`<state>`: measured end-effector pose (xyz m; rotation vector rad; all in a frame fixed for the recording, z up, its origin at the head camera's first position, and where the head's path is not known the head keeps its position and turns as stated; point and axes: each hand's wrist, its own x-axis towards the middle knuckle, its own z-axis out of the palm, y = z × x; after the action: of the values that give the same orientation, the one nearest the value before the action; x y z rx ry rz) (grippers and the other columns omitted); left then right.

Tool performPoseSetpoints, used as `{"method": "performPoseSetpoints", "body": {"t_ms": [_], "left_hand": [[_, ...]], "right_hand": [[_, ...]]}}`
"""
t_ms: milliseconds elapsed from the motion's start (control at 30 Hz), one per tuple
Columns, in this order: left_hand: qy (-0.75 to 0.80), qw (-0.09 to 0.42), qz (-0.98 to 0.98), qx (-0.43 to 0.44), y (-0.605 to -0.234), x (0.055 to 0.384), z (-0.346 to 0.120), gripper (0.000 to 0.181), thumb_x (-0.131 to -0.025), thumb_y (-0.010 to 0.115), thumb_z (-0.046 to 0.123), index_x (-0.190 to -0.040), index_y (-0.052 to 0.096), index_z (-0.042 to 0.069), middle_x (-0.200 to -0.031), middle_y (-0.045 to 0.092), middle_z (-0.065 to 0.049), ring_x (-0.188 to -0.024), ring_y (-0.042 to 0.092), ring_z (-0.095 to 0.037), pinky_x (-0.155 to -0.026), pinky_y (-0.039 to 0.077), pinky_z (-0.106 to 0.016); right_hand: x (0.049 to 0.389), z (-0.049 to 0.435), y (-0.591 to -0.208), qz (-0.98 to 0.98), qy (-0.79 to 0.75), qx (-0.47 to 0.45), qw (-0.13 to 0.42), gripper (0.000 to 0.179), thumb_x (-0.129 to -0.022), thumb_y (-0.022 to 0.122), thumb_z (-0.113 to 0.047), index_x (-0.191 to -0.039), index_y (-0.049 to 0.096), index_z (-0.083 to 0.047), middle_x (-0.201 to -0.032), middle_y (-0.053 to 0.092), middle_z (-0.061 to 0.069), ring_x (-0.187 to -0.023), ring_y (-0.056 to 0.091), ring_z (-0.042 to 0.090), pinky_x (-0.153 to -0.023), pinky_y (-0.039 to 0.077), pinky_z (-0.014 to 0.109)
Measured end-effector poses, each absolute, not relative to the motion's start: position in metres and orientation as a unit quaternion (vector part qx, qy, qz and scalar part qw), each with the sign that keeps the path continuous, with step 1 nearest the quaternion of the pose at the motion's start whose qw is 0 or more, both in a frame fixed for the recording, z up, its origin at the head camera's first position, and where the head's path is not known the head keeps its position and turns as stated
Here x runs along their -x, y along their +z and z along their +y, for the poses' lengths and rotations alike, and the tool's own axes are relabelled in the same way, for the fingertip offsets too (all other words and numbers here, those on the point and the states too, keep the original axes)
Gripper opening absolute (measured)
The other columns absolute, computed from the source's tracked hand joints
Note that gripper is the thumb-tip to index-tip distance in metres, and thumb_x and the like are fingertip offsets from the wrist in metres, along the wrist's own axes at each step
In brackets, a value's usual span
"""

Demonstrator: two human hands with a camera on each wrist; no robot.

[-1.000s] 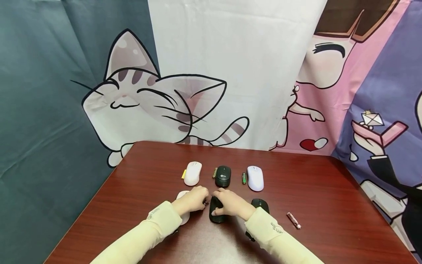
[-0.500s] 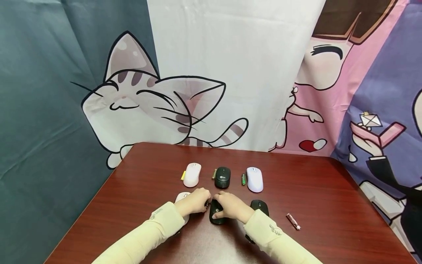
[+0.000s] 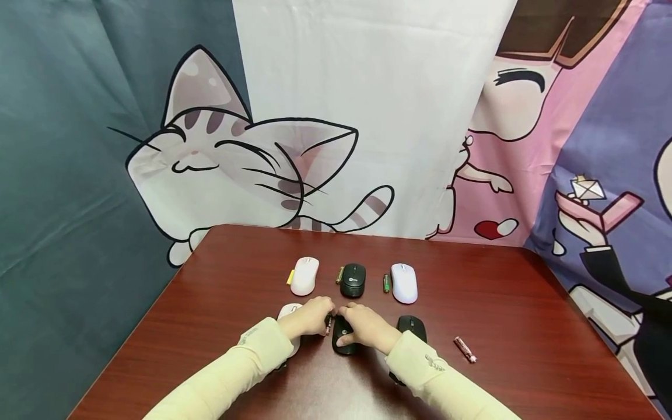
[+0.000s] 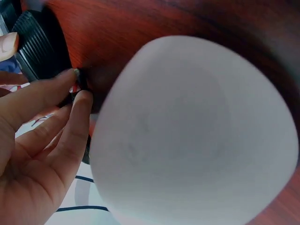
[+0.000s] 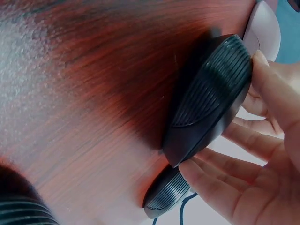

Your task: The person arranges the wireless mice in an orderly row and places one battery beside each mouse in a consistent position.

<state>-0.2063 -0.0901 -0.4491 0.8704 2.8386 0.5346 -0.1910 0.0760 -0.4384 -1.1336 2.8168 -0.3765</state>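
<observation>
My left hand [image 3: 315,315] pinches a small cylindrical battery [image 3: 329,325], dark with a red and white band in the left wrist view, beside a black computer mouse [image 3: 340,328]. That mouse is held by my right hand [image 3: 366,325], thumb on its near left part and fingers at its far side. In the right wrist view the ribbed side of the black mouse [image 5: 213,84] shows, fingertips touching its edge. Under my left wrist lies a white mouse [image 3: 288,311], partly covered, which looms large in the left wrist view.
Across the back stand a white mouse [image 3: 305,276] with a yellow battery [image 3: 290,277], a black mouse [image 3: 353,280] with a gold-green battery [image 3: 339,275], and a pale mouse [image 3: 404,284] with a green battery [image 3: 386,283]. Another black mouse [image 3: 412,326] and a pinkish-brown battery [image 3: 465,350] are at right.
My left hand has shifted slightly right, closer to the held mouse, and more of the battery shows below its fingers. My right hand stays on the black mouse.
</observation>
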Motion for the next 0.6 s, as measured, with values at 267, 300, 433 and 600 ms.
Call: {"method": "performPoseSetpoints", "body": {"t_ms": [267,300,433,600], "left_hand": [[0.251,0.093,0.923,-0.276,-0.4473,0.2096,-0.0906,0.024,-0.063,0.073,-0.010,-0.087,0.070,-0.007,-0.083,0.071,-0.015,-0.074,0.062,-0.022,-0.065,0.049,-0.029],[0.264,0.096,0.920,-0.273,-0.4470,0.2100,-0.0915,0.026,-0.063,0.072,-0.010,-0.088,0.070,-0.007,-0.083,0.071,-0.015,-0.072,0.061,-0.021,-0.063,0.048,-0.027],[0.325,0.113,0.910,-0.233,-0.4464,0.2104,-0.0933,0.032,-0.062,0.064,-0.012,-0.093,0.069,-0.008,-0.079,0.069,-0.015,-0.064,0.057,-0.014,-0.056,0.047,-0.021],[0.373,0.139,0.898,-0.185,-0.4457,0.2091,-0.0925,0.034,-0.066,0.055,-0.014,-0.098,0.067,-0.010,-0.066,0.065,-0.012,-0.053,0.053,-0.006,-0.050,0.048,-0.018]], "right_hand": [[0.1899,0.0764,-0.4391,0.922,-0.116,0.366,0.043,0.051,-0.071,0.080,-0.031,-0.108,0.062,0.000,-0.101,0.064,0.013,-0.090,0.062,0.026,-0.079,0.050,0.036],[0.1899,0.0764,-0.4394,0.923,-0.117,0.364,0.044,0.051,-0.071,0.080,-0.031,-0.107,0.062,0.000,-0.101,0.063,0.012,-0.089,0.062,0.026,-0.078,0.050,0.036],[0.1893,0.0759,-0.4396,0.926,-0.113,0.358,0.043,0.052,-0.071,0.079,-0.032,-0.109,0.062,-0.001,-0.100,0.062,0.012,-0.089,0.061,0.028,-0.079,0.050,0.038],[0.1884,0.0743,-0.4390,0.927,-0.109,0.358,0.035,0.053,-0.070,0.080,-0.033,-0.110,0.062,-0.001,-0.101,0.062,0.013,-0.089,0.062,0.030,-0.079,0.050,0.039]]}}
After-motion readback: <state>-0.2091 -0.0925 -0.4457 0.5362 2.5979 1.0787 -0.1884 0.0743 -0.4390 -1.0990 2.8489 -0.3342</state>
